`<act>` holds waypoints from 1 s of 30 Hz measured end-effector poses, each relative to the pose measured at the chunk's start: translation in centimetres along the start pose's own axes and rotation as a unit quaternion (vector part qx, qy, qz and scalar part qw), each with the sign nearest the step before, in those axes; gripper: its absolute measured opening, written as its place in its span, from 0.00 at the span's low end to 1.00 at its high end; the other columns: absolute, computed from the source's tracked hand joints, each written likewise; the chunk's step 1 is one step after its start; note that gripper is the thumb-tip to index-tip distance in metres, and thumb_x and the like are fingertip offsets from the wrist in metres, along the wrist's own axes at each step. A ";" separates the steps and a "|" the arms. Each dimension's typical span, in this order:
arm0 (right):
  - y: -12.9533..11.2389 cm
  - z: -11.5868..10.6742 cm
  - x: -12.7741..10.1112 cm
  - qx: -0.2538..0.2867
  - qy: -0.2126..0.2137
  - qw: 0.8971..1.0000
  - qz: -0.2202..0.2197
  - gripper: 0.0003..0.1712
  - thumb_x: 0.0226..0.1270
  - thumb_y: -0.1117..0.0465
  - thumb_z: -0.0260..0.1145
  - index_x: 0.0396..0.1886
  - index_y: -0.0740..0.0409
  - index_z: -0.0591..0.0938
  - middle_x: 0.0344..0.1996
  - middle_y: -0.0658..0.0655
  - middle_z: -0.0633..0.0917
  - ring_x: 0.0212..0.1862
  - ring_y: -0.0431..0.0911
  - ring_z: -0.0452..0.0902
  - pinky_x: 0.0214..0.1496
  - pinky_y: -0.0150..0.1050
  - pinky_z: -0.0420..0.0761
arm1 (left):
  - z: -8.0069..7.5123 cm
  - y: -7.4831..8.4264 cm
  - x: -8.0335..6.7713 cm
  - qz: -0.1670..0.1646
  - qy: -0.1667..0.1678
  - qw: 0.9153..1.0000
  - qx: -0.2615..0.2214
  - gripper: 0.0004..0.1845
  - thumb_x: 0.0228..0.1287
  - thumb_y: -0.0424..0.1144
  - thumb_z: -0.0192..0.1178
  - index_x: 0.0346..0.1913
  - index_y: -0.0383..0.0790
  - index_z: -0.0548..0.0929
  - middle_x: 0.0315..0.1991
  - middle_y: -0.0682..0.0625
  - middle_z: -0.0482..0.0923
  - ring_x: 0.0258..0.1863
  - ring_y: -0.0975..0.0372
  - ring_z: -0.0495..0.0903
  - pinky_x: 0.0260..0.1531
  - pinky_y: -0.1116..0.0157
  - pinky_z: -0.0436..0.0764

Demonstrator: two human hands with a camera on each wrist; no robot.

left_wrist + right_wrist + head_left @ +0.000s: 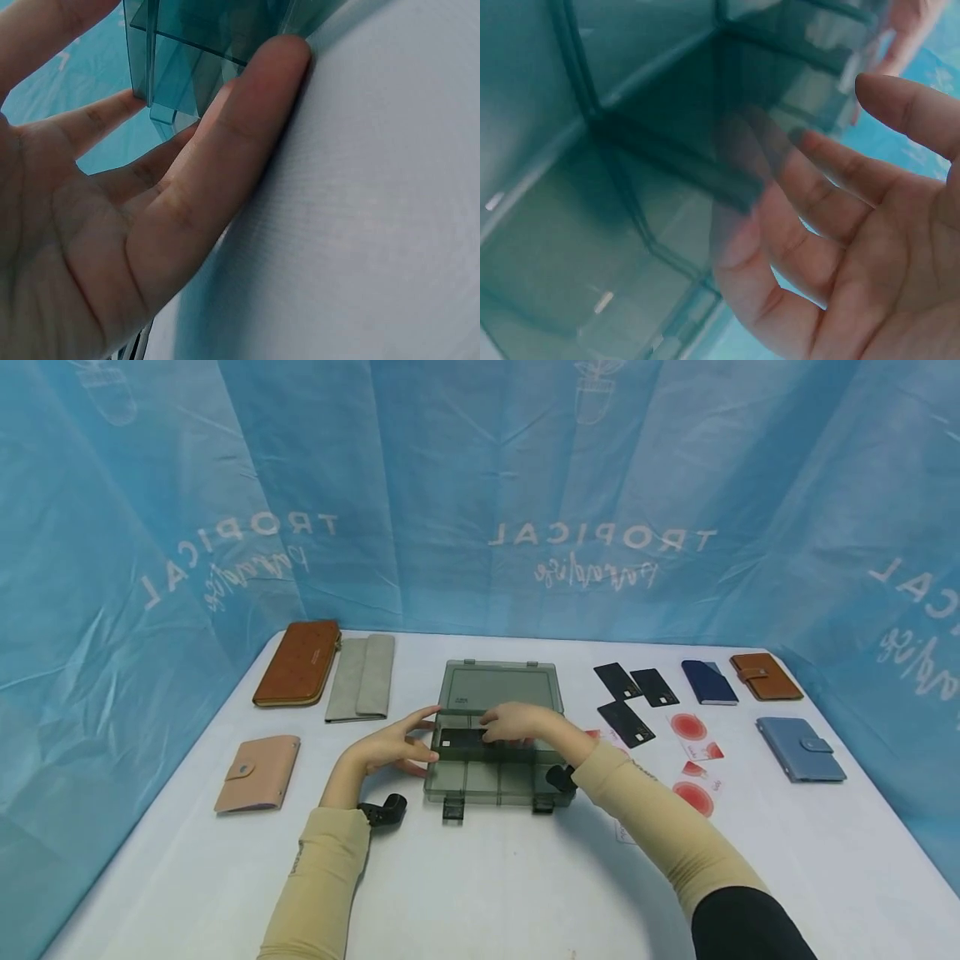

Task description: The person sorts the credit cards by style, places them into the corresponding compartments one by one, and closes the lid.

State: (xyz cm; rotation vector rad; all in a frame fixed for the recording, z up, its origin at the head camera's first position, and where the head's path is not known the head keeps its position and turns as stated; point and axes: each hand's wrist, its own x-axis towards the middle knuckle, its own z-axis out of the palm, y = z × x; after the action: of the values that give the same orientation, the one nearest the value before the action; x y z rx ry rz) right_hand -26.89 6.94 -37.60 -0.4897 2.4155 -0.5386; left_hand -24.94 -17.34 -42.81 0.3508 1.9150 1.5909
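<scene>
Smoky translucent plastic under straight fingertips [266, 82] at mid-table.

Left hand [393, 750] spread flat, fingers extended and relaxed, pressed against the left wall of the open compartment box [491, 777]; right hand [517, 724] reaching over the box's rear compartments, fingers loosely extended atop a black card [463, 739] lying inside, no clear pinch visible. Lid [501, 685] tipped back behind. Farther out on the white table [480, 877]: three black cards [633, 697] and red-marked cards [693, 760] to the right, then navy, tan and blue wallets [798, 750]; brown, grey and pink wallets [258, 771] to the left.
</scene>
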 end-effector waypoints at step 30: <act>17.2 -4.4 -4.6 0.053 0.166 0.960 0.218 0.41 0.51 0.55 0.70 0.59 0.72 0.63 0.56 0.74 0.68 0.55 0.64 0.66 0.57 0.60 0.69 | -0.1 -0.2 -0.1 0.004 0.002 1.000 0.017 0.49 0.57 0.32 0.64 0.74 0.49 0.43 0.69 0.36 0.43 0.40 0.58 0.77 0.43 0.53 0.81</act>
State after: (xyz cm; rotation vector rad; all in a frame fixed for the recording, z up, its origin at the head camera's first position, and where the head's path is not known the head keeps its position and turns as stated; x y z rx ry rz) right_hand -29.95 24.75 -40.47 0.1998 2.6788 -0.5823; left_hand -24.90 -17.49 -42.96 0.3707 1.9483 1.5677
